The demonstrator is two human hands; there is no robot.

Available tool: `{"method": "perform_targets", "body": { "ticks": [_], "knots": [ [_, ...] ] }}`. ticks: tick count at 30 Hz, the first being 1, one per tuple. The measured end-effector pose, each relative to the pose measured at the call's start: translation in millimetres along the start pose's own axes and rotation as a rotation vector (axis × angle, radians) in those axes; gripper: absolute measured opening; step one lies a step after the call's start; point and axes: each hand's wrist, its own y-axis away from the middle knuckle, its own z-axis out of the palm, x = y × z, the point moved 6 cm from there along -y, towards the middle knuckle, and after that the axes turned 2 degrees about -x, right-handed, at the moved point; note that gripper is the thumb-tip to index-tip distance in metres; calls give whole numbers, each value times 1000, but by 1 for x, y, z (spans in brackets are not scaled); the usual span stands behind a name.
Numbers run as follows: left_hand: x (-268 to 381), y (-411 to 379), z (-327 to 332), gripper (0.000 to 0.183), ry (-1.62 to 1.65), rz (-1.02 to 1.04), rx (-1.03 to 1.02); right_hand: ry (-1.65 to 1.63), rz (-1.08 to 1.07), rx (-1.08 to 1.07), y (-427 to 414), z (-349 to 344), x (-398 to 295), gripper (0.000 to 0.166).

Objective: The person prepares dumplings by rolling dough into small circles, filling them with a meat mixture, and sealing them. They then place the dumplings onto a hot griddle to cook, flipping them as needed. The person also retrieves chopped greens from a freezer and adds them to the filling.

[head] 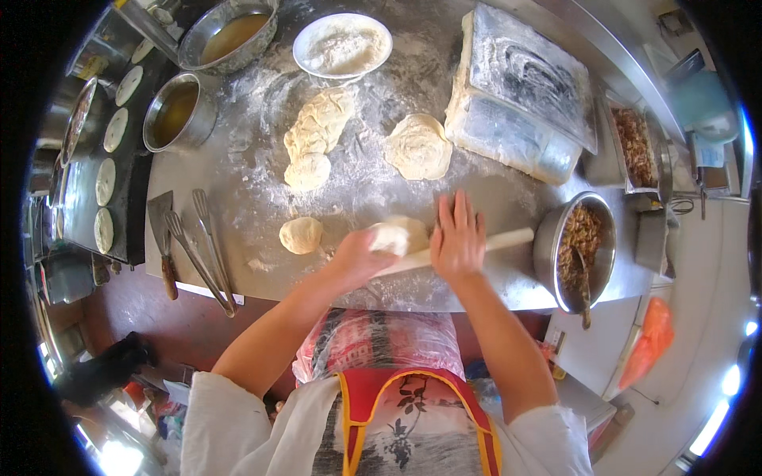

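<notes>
My left hand (pixel 363 256) is on a piece of dough (pixel 390 238), blurred, near the left end of a wooden rolling pin (pixel 509 238). My right hand (pixel 459 238) lies over the pin, palm down with its fingers stretched away from me; whether it grips the pin is hard to tell. A round dough ball (pixel 301 235) sits left of my left hand. Farther back are a lumpy strip of dough (pixel 318 134) and a flattened dough round (pixel 418 147) on the floured metal worktop (pixel 357 205). A white bowl of flour (pixel 342 46) stands behind them.
At right are a steel bowl of filling (pixel 574 253) with a spoon and a floured metal box (pixel 518 89). A scraper (pixel 164 238) and two pairs of tongs (pixel 205 256) lie left. Beyond stand a pot of liquid (pixel 178 113) and a griddle (pixel 77 190) holding several flat dough rounds.
</notes>
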Motion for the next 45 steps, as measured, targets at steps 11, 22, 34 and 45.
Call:
{"method": "perform_targets", "body": {
  "ticks": [11,22,34,45],
  "knots": [
    [-14,-7,9,26,31,308,8,-28,7,-4,3,1,1,59],
    [-19,-2,-6,25,334,60,151,-43,-66,34,22,1,3,56],
    [-26,-2,-4,27,463,-172,54,-231,-140,270,24,-3,1,49],
    [83,-119,-106,37,-638,0,411,-290,-175,352,48,1,1,43]
  ]
}}
